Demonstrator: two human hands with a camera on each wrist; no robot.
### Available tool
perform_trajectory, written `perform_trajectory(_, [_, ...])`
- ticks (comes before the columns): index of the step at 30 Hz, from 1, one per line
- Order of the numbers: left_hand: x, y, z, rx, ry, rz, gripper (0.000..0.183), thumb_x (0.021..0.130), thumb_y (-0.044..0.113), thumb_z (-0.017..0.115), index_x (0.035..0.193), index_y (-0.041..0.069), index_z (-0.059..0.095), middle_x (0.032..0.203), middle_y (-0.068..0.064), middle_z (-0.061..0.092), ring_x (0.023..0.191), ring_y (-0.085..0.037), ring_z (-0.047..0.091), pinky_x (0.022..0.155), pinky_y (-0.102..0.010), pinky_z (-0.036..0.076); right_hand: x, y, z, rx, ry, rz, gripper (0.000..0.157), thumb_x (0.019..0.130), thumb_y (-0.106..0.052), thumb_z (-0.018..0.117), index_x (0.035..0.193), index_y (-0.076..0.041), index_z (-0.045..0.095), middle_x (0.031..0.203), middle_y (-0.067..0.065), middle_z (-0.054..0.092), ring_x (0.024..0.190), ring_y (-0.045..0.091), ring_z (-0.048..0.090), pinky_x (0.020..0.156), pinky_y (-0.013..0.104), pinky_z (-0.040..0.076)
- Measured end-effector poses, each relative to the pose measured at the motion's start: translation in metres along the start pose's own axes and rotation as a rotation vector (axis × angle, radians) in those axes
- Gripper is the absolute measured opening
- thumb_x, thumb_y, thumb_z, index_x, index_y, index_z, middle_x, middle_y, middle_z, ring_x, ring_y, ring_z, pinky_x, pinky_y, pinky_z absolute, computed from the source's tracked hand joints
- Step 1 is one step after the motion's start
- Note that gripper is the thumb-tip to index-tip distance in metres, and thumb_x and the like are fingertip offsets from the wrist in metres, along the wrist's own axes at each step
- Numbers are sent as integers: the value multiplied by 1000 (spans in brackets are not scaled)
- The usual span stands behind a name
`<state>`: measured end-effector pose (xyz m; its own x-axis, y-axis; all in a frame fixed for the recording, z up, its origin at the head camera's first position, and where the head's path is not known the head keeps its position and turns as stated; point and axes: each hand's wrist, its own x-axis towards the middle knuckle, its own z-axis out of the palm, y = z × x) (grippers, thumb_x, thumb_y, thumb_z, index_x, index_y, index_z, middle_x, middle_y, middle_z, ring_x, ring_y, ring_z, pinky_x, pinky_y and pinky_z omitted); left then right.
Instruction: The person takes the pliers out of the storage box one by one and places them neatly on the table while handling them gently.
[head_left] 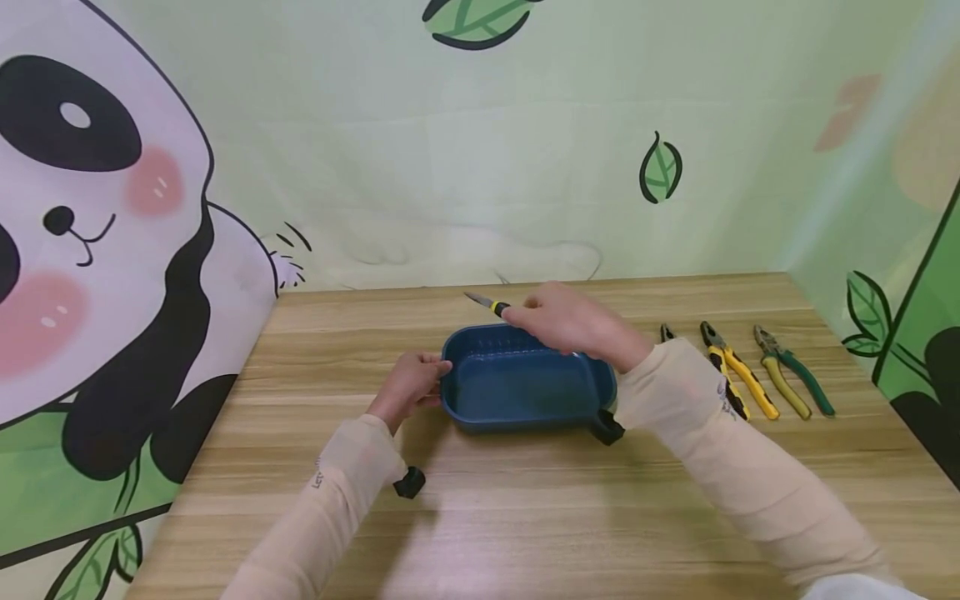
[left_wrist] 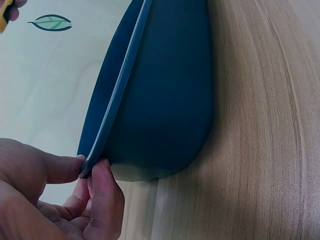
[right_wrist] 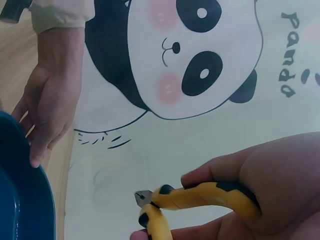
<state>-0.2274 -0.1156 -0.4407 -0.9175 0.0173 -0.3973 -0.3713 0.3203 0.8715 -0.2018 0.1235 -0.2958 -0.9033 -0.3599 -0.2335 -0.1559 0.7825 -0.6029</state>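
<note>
A dark blue plastic bin [head_left: 525,390] with rounded corners sits on the wooden table, its inside bare where it shows. At its left end my left hand [head_left: 408,383] pinches the rim, thumb on the inner side and fingers beneath the lip in the left wrist view. My right hand [head_left: 566,321] is raised over the bin's far edge and holds pliers [right_wrist: 202,196] with yellow and black handles. Their handles are spread apart in the right wrist view, and the pointed metal nose faces left and away in the head view.
Right of the bin lie yellow-and-black pliers [head_left: 738,375] and green-handled pliers [head_left: 795,371]. Another dark-nosed tool [head_left: 667,332] is mostly hidden by my right sleeve. A printed panda backdrop [head_left: 480,167] stands behind the wooden table [head_left: 510,517].
</note>
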Motion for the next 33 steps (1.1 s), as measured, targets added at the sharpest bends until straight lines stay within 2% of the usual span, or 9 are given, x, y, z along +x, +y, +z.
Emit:
perform_trajectory(6, [-1, 2, -1, 7, -6, -4, 24, 106, 14, 58, 119, -7, 61, 94, -8, 54, 77, -18, 54, 64, -27, 53, -5, -8, 6, -31, 82, -23, 39, 105, -36, 50, 83, -7, 65, 64, -1, 44, 54, 17, 42, 52, 29, 31])
perform_trajectory(9, [-1, 2, -1, 6, -8, -9, 23, 106, 14, 58, 118, -6, 61, 94, -8, 54, 76, -18, 54, 64, -26, 53, -8, -9, 9, -11, 112, -29, 36, 104, -34, 51, 85, -7, 64, 67, 1, 48, 54, 17, 44, 52, 28, 33])
perform_trajectory(16, [0, 2, -1, -1, -8, -19, 22, 106, 14, 58, 117, -5, 61, 93, -8, 55, 79, -19, 56, 66, -28, 54, -9, -11, 17, 11, 178, -48, 27, 103, -28, 57, 103, -3, 68, 73, 6, 56, 57, 18, 51, 52, 28, 39])
perform_trajectory(19, [0, 3, -1, 2, -8, -27, 22, 106, 14, 58, 117, -5, 61, 94, -8, 54, 81, -20, 55, 68, -29, 55, -8, -12, 21, -22, 210, -43, 33, 102, -29, 59, 117, -2, 68, 80, 8, 59, 63, 20, 54, 56, 29, 42])
perform_trajectory(22, [0, 4, -1, 7, -8, -32, 23, 107, 14, 58, 118, -6, 61, 95, -9, 54, 81, -20, 55, 72, -32, 56, -8, -13, 26, -66, 243, -28, 37, 102, -30, 60, 124, -1, 66, 89, 9, 61, 71, 22, 57, 62, 31, 46])
perform_trajectory(29, [-1, 5, 0, 8, -2, -51, 24, 106, 14, 58, 120, -5, 60, 98, -9, 56, 83, -21, 57, 81, -38, 58, -8, -11, 41, -151, 326, -1, 50, 101, -32, 64, 136, 3, 59, 120, 15, 58, 99, 27, 53, 84, 39, 50])
perform_trajectory(33, [-1, 6, 0, 12, -1, -58, 23, 106, 15, 58, 119, -5, 61, 98, -9, 56, 84, -21, 57, 79, -37, 58, -8, -10, 50, -152, 356, -3, 51, 100, -33, 66, 135, 4, 57, 123, 17, 54, 100, 27, 52, 85, 41, 52])
